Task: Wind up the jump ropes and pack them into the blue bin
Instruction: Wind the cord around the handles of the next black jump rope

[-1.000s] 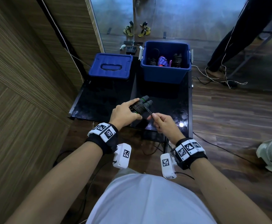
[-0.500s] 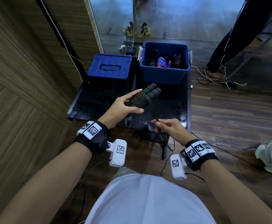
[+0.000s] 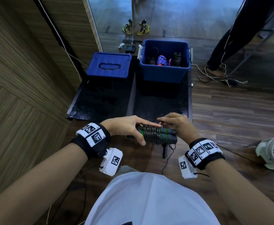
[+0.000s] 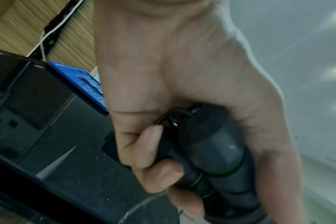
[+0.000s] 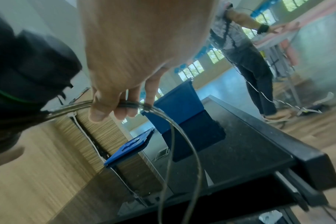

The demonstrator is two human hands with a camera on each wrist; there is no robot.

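Observation:
A black jump rope (image 3: 155,135) with green-ringed handles lies level just past the table's near edge, its thin cable coiled round both handles. My left hand (image 3: 129,129) grips the handles (image 4: 220,151) at their left end, index finger laid along the coil. My right hand (image 3: 173,123) pinches the cable (image 5: 128,104) on top of the coil, and a loose loop (image 5: 182,144) hangs below it. The open blue bin (image 3: 164,73) stands at the table's far right and holds several wound ropes (image 3: 162,60).
The bin's blue lid (image 3: 109,65) lies on the black table (image 3: 100,101), left of the bin. A wood wall runs along the left. A white fan (image 3: 272,151) sits on the floor at right. A person's legs (image 3: 227,46) and floor cords are at the back right.
My left hand drew the rope bundle back from over the table toward my body and turned it level. My right hand rose from lower right onto the top of the coil.

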